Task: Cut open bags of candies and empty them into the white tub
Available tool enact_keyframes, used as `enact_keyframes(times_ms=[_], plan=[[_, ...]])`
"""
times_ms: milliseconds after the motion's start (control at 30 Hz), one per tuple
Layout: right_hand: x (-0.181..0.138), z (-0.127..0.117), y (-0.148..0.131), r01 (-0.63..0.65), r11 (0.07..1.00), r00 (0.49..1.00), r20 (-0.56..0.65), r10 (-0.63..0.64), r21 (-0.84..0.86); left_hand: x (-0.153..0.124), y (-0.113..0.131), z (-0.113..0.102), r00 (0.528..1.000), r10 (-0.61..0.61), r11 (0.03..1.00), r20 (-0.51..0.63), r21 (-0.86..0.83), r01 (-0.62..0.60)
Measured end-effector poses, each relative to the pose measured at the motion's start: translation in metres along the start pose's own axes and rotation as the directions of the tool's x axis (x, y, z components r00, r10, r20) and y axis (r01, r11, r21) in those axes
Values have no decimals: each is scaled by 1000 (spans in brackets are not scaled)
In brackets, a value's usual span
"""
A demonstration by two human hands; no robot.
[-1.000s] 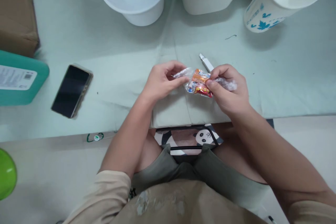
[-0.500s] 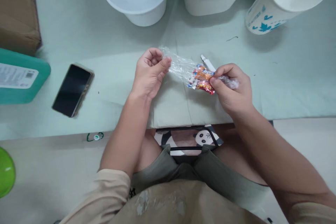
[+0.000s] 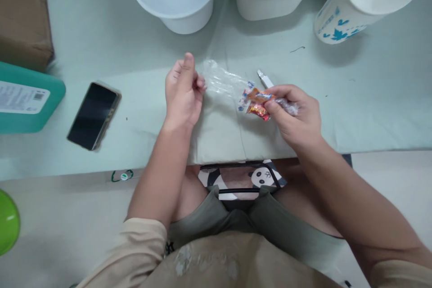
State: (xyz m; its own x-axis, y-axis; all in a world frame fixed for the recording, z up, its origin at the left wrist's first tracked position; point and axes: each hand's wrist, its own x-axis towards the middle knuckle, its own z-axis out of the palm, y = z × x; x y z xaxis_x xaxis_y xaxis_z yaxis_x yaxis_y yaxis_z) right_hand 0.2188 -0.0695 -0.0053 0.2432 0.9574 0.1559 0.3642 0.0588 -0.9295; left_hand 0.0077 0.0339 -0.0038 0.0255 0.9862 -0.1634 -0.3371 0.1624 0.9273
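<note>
My right hand pinches a clear plastic bag with brightly wrapped candies in it, orange, red and blue. Part of the crumpled plastic bunches up inside that palm. The bag's loose end stretches left toward my left hand, whose thumb is raised apart from loosely curled fingers, with nothing visible between them. Just behind my right fingers a slim white and silver tool, perhaps a cutter, lies on the table, partly covered.
A round white tub and a white bin with red packets stand at the back. Tall paper cups are back right. On the left are a phone, a teal container and a cardboard box.
My left thumb has lifted off the bag's end, and that hand has drawn slightly left. My right hand, still gripping the bag and candies, has shifted a little left.
</note>
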Motion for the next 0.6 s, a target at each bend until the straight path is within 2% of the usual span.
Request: enact_keyframes(times_ms=[67,133,167,233,267,367,433,500,600], plan=[[-1,0,-4,31,997,987,-153,-43,-77,-5,-2,5,992,-125,992,2,-35,125],[-3,0,-7,109,976,951,-266,-157,-187,-15,-4,13,940,-304,953,156,42,301],[-4,0,-9,174,955,937,-259,-236,-242,-22,-5,17,879,-389,921,275,110,374],[-6,4,-9,352,886,901,-147,-408,-302,-34,-9,25,747,-470,878,469,164,449],[-7,6,-9,442,845,872,-75,-483,-302,-38,-11,29,723,-470,873,507,148,464],[-7,13,-3,605,752,787,49,-615,-262,-44,-16,33,729,-460,859,506,48,509],[-5,14,0,626,745,776,84,-625,-230,-42,-19,31,739,-463,847,490,-2,532],[-5,13,2,604,767,796,108,-596,-218,-38,-21,29,746,-449,848,491,-28,529],[-6,10,1,497,824,867,125,-482,-272,-36,-24,27,767,-387,885,511,-27,465]])
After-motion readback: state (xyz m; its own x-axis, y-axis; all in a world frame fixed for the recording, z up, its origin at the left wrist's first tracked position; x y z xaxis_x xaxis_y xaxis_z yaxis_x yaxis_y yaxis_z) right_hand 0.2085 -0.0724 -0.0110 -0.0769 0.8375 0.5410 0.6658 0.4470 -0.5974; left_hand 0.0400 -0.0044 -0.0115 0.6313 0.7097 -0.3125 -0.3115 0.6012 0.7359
